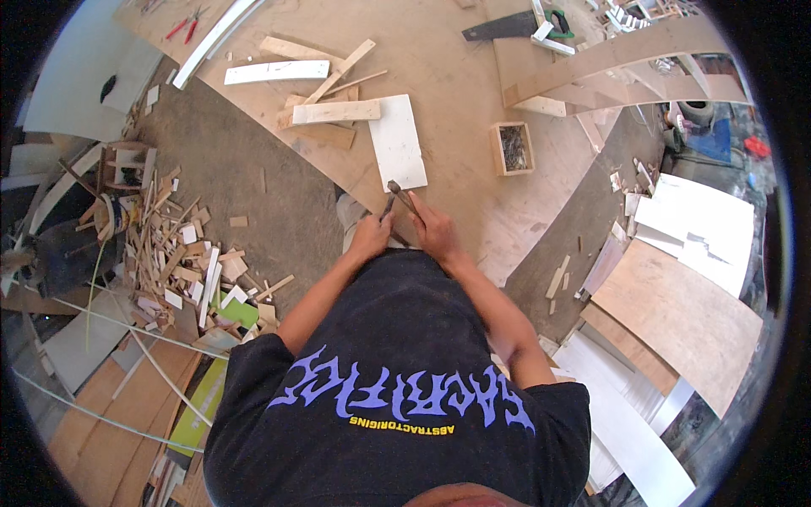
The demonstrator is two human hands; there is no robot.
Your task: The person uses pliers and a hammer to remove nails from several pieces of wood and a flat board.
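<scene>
My right hand (437, 233) grips the handle of what looks like a hammer (395, 187), its small dark head pointing away from me. My left hand (371, 236) is closed around a thin dark metal tool (388, 206); its exact kind cannot be made out. The two tools come close together at the table edge, just in front of my body. Right beyond them lies a white board (400, 149) on the brown worktable (456, 82). A white-faced wood strip (336, 113) rests across the board's far left corner.
Wood offcuts (326, 136) lie beyond my left hand. A wooden box of nails (531, 149) stands to the right. Farther off are a handsaw (500, 27), red-handled pliers (184, 28) and a curved wooden frame (608, 57). Scrap wood (184, 253) covers the floor at left; sheets (684, 317) lie right.
</scene>
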